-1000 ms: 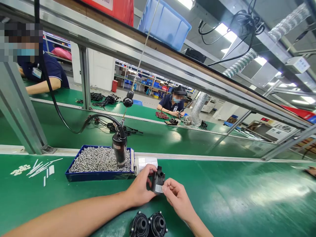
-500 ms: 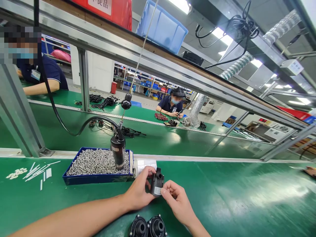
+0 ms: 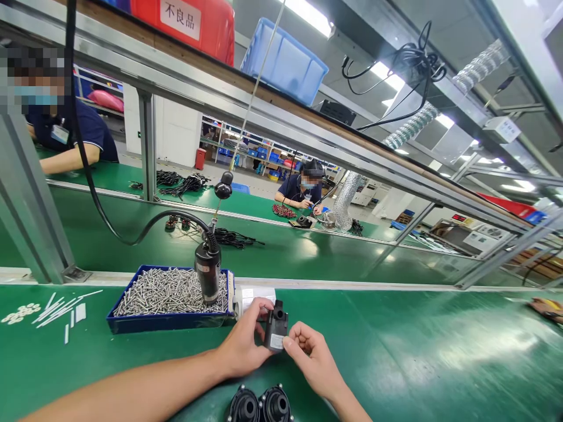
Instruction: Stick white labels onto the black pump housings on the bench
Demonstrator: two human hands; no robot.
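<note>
The black pump body (image 3: 276,331) stood upright between the person's hands, held up in front of the blue tray (image 3: 169,323) over the green tabletop (image 3: 417,357). The hands were close together on it. The left hand (image 3: 241,341) was clamped around its left side, while the right hand (image 3: 313,357) came in from the other side, its fingertips (image 3: 294,343) at the white label (image 3: 277,341). Whether they gripped the body or only touched it could not be told.

A firm left-hand hold seemed the key, keeping the body from turning while the right fingertips worked lightly at the labelled face without sliding.

The left fingers hid part of the body, its underside was out of sight, and the label's print was too small to read. Two black round housings (image 3: 276,405) lay near the hands, cut off by the bottom edge of the view. A black cylindrical tool (image 3: 207,269) hung over the steel screws (image 3: 169,291) in the tray, its tip hard to make out among them. A roll of white labels (image 3: 254,299) lay just beside the tray. Beyond the frame rail, a co-worker (image 3: 299,190) sat working at another green bench.
</note>
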